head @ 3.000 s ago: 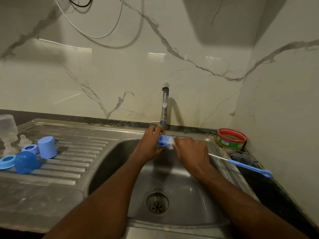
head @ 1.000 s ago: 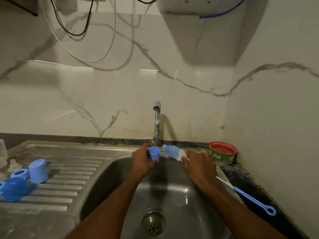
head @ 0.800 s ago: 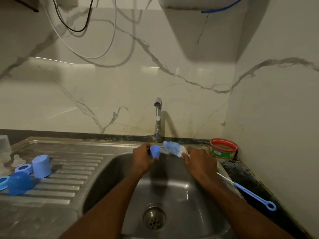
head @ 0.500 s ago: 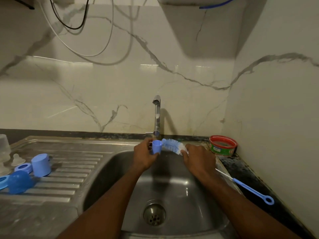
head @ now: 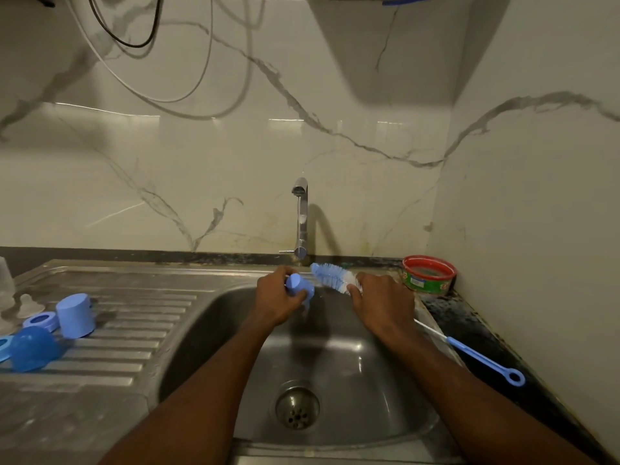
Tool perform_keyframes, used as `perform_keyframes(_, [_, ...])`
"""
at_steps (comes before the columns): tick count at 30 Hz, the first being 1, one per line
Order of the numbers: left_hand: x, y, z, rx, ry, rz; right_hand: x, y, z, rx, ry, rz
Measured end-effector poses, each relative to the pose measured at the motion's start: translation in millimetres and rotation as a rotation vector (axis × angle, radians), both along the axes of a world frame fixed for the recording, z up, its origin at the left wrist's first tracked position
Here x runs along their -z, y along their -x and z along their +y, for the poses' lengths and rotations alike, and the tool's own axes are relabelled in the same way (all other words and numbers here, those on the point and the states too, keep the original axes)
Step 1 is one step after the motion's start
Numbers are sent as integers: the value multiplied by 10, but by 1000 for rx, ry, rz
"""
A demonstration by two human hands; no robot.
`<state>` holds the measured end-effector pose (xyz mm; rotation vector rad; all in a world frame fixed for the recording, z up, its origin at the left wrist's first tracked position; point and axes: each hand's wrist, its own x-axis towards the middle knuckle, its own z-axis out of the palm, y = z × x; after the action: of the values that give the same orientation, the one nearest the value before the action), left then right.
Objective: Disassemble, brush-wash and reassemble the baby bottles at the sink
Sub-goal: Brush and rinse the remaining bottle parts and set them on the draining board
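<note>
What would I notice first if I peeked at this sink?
Two hands over the steel sink: the left hand holds a small blue cap, the right hand grips a bottle brush near its bristles. Blue bottle parts sit on the drainboard, left.

At the frame's left edge, a clear bottle [head: 6, 280] and a blue ring [head: 3, 347] are cut off. The left hand [head: 275, 302] hides most of a small blue piece [head: 298, 286], perhaps a cap.

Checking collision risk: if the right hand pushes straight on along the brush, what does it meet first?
Probably the blue cap in the left hand: the brush in the right hand points toward it. Depth unclear.
</note>
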<state>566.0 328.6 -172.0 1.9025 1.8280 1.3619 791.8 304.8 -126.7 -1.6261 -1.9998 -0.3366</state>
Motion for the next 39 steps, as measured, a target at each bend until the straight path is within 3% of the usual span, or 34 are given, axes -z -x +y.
perform_keyframes(2, [27, -2, 11, 27, 15, 77, 5, -4, -1, 0, 1, -1])
perform_keyframes(7, [56, -84, 37, -41, 94, 479, 3, -1, 20, 10, 23, 2])
perform_keyframes(11, [23, -139, 49, -71, 27, 606, 14, 7, 15, 10, 29, 22])
perform_keyframes(13, [0, -126, 32, -75, -36, 543, 16, 8, 21, 4, 27, 34])
perform_keyframes(19, [12, 13, 21, -67, -10, 61, 25, -7, 13, 0, 8, 26])
perform_keyframes(25, [22, -7, 35, -62, 61, -156, 4, -3, -3, 1, 6, 22])
perform_keyframes(30, [96, 5, 16, -89, 188, -79, -8, -7, -5, 14, 11, 42])
perform_keyframes(34, [12, -15, 46, -116, 59, -172, -1, -12, 4, 2, 13, 62])
perform_keyframes(37, [72, -40, 17, -77, 142, -40, 1, -14, -5, 3, 19, 52])
perform_keyframes(39, [80, -27, 9, -105, 117, -61, -15, -8, -17, 0, 29, 47])
